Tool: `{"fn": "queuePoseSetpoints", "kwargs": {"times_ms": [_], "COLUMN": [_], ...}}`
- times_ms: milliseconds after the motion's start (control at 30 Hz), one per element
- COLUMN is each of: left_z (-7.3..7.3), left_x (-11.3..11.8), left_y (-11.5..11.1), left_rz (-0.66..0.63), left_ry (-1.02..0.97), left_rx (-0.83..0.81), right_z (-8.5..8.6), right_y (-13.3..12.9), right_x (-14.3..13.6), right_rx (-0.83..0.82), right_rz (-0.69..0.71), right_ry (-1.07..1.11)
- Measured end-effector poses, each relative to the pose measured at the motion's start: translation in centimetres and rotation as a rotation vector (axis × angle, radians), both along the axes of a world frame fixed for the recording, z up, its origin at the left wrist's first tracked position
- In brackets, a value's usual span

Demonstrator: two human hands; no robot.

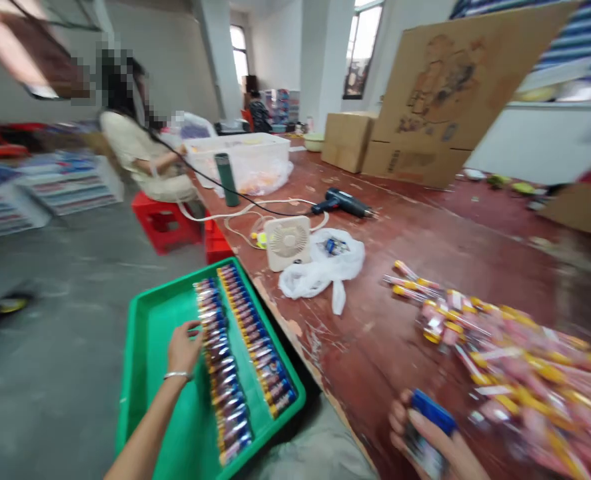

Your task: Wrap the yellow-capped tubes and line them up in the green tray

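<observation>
Inside the green tray (168,300) at left, two long rows of small shiny packs with blue and yellow ends lie side by side: the left row of packs (222,373) and the right row of packs (258,340). My left hand (184,348), a bracelet at its wrist, is at the left edge of the left row, fingers curled together; whatever they pinch is too small to make out. Above the table's near edge, my right hand (420,433) is closed around a flat blue-and-grey piece (432,413). Right of it spreads a pile of pink, yellow-capped clear tubes (520,360).
On the red-brown table (375,333) are a small white fan (288,243), a white plastic bag (342,257) with small parts, a heat gun (345,202) and a green bottle (226,180). Cardboard boxes (425,100) stand behind. A seated person (135,147) is at far left.
</observation>
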State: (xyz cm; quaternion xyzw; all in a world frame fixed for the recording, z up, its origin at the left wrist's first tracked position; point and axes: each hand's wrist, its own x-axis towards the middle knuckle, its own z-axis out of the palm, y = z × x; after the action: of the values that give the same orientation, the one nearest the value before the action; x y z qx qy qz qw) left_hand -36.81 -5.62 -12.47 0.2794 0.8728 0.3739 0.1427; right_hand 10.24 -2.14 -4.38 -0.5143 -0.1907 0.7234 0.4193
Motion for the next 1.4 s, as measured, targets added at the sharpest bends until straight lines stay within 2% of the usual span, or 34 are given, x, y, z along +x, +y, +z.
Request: {"fn": "queuePoseSetpoints", "kwargs": {"times_ms": [67,167,267,333,400,500,600,700,800,900,1100,1300,1400], "left_z": [1.2,3.6,7.0,9.3,10.8,11.9,12.0,12.2,12.5,12.7,12.8,11.9,11.6], "left_x": [2.0,6.8,13.8,18.9,23.8,29.6,33.3,35.1,35.7,36.1,37.8,38.8,39.4], "left_y": [0.5,1.8,2.3,2.2,2.1,2.1,2.4,3.0,3.6,4.1,4.9,5.7,5.8], "left_rz": [-0.055,-0.169,-0.359,-0.547,-0.736,-0.932,-1.009,-1.044,-1.086,-1.138,-1.188,-1.116,-1.156], "left_ry": [-0.008,-0.084,-0.237,-0.329,-0.439,-0.645,-0.777,-0.872,-0.955,-0.954,-0.953,-1.006,-0.982], "left_rx": [0.044,0.18,0.307,0.322,0.293,0.201,0.141,0.116,0.074,0.024,-0.001,0.034,0.027], "right_z": [1.8,2.6,2.2,1.9,1.7,1.4,1.1,1.2,1.7,2.2,1.9,1.7,1.8], "right_y": [-0.7,-0.9,-1.0,-1.0,-1.1,-1.1,-1.3,-1.5,-1.4,-1.4,-1.7,-2.0,-2.1], "right_x": [-0.9,-1.8,-1.6,-1.1,-0.7,-0.1,0.5,1.3,2.3,3.6,5.7,7.3,7.9], "right_rx": [0.068,0.146,0.16,0.171,0.186,0.178,0.183,0.232,0.284,0.304,0.326,0.323,0.298], "right_rz": [0.01,-0.041,-0.081,-0.082,-0.067,-0.126,-0.209,-0.186,-0.144,-0.137,-0.253,-0.311,-0.36], "right_ry": [0.09,0.095,0.054,0.039,0.029,0.006,-0.015,0.002,0.028,0.019,0.043,0.041,0.069]}}
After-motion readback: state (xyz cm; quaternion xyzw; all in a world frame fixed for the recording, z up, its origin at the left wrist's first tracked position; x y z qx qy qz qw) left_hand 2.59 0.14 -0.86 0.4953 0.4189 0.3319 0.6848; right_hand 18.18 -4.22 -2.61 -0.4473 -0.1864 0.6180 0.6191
